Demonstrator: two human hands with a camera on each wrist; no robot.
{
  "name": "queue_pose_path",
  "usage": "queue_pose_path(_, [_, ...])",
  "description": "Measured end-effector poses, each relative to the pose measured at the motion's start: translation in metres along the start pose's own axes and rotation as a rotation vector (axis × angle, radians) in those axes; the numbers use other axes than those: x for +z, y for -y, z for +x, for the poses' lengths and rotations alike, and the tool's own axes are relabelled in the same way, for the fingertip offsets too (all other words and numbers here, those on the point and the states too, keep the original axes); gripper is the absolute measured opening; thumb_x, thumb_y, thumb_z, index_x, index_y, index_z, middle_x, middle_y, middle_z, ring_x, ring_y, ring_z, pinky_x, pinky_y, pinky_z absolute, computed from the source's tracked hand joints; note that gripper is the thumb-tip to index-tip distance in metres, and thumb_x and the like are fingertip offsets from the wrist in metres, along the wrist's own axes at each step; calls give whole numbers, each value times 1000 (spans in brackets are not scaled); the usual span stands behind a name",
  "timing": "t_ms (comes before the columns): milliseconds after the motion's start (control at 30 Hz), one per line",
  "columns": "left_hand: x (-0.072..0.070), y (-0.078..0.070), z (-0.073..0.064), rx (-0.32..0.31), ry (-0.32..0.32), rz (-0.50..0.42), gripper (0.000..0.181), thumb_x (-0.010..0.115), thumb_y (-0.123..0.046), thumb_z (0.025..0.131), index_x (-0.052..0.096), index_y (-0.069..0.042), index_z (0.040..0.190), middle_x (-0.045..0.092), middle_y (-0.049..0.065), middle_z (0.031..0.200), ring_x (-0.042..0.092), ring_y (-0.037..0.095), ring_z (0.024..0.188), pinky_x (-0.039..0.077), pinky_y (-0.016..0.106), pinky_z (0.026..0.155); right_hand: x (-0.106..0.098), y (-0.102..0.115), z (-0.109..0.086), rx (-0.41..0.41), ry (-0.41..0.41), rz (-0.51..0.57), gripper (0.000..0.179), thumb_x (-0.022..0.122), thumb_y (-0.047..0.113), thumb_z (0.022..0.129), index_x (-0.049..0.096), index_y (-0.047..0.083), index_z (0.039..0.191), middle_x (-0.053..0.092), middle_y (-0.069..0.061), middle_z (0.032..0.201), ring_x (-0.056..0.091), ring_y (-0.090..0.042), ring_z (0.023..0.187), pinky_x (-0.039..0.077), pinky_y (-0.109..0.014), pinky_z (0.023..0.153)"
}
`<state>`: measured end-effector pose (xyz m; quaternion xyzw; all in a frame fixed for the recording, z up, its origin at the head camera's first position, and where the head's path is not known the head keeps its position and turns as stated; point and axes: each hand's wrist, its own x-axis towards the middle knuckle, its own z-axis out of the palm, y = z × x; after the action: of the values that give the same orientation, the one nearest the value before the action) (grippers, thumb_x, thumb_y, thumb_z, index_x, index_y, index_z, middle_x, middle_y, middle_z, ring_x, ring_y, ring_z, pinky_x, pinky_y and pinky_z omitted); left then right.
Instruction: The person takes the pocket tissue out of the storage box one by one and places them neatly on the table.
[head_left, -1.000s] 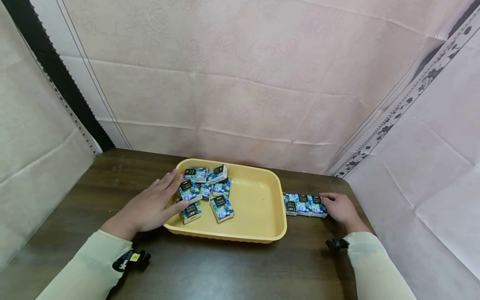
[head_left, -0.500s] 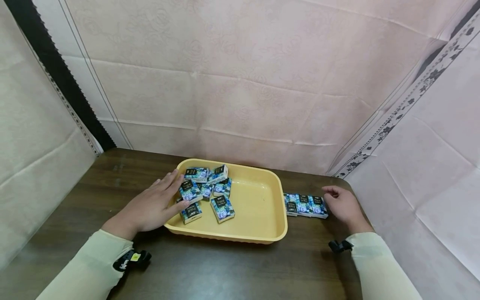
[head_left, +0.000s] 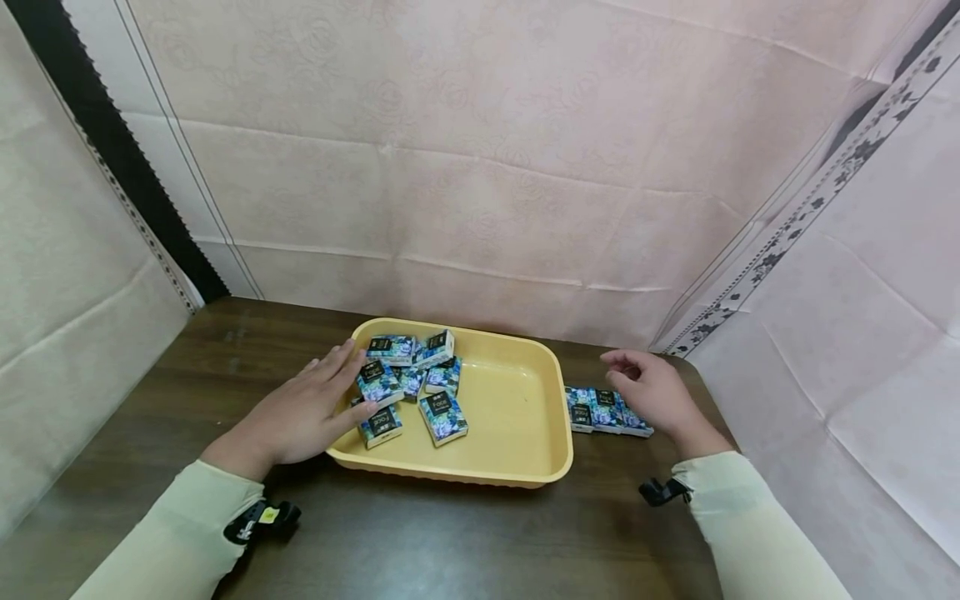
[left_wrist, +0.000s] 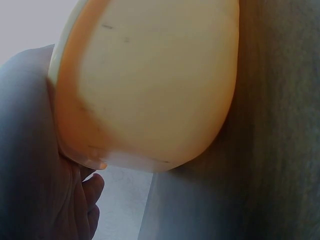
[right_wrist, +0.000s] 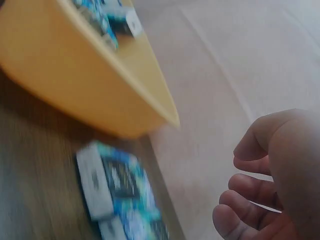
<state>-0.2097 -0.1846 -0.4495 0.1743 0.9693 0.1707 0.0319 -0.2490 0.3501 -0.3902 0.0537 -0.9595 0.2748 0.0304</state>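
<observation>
Over the left rim of a yellow plastic tray (head_left: 510, 408) lies my left hand (head_left: 300, 421), its fingers extended and thumb reaching inside. Several small blue floral boxes with black labels, such as the front box (head_left: 443, 417), lie loosely in the tray's left half, some overlapping. To the tray's right, a short row of matching boxes (head_left: 581, 412) lies flat, side by side. My right hand (head_left: 656, 396) hovers above the right end of that row, partly covering it. In the right wrist view its fingers (right_wrist: 235, 210) are loosely bent and hold nothing.
The tray stands on a dark brown wooden table (head_left: 450, 542). Pale patterned cloth (head_left: 465, 167) hangs behind the table and on both sides. A black wrist strap (head_left: 262, 518) sits on the left sleeve, and another black device (head_left: 663, 492) on the right wrist.
My right hand has let go of the rightmost box in the row, lifted, and moved left over the row toward the tray. The left hand and the boxes have stayed put.
</observation>
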Motion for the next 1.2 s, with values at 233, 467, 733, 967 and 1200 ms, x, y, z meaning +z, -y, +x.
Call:
queue_pose_path(233, [-1,-1,-1,6,-2,-10,100,35,-82,111,14,-15,182,0,10,192,9,43,177,15,68,141,9,34,2,-122,72,-9,31,70,26,111,77,15,139,78,-6,120,71,-22,107,62,-42,91])
queue_pose_path(467, [-1,0,-1,14,-5,-6,98,36,-79,112,14,-14,182,0,11,192,9,43,177,16,68,141,17,62,5,-212,133,-4,28,71,20,109,80,15,135,78,1,112,72,-18,102,63,-42,93])
queue_pose_path(733, [-1,-1,-2,12,-10,-6,98,37,-78,112,15,-13,182,2,12,192,10,44,177,17,67,141,29,88,11,-272,222,58,23,73,23,108,80,21,130,77,3,109,71,-15,98,62,-36,85])
queue_pose_path(967, [-1,-1,-2,8,-2,-7,100,35,-81,111,14,-14,182,1,12,192,10,43,177,16,67,141,44,109,19,-247,402,107,27,75,22,107,76,24,134,74,1,114,74,-18,93,64,-36,78])
queue_pose_path(1200, [-1,0,-1,9,-8,-8,98,37,-79,112,14,-14,182,1,12,192,10,43,177,16,67,141,61,128,24,-269,546,125,30,77,25,107,74,25,137,72,1,118,74,-16,92,65,-36,82])
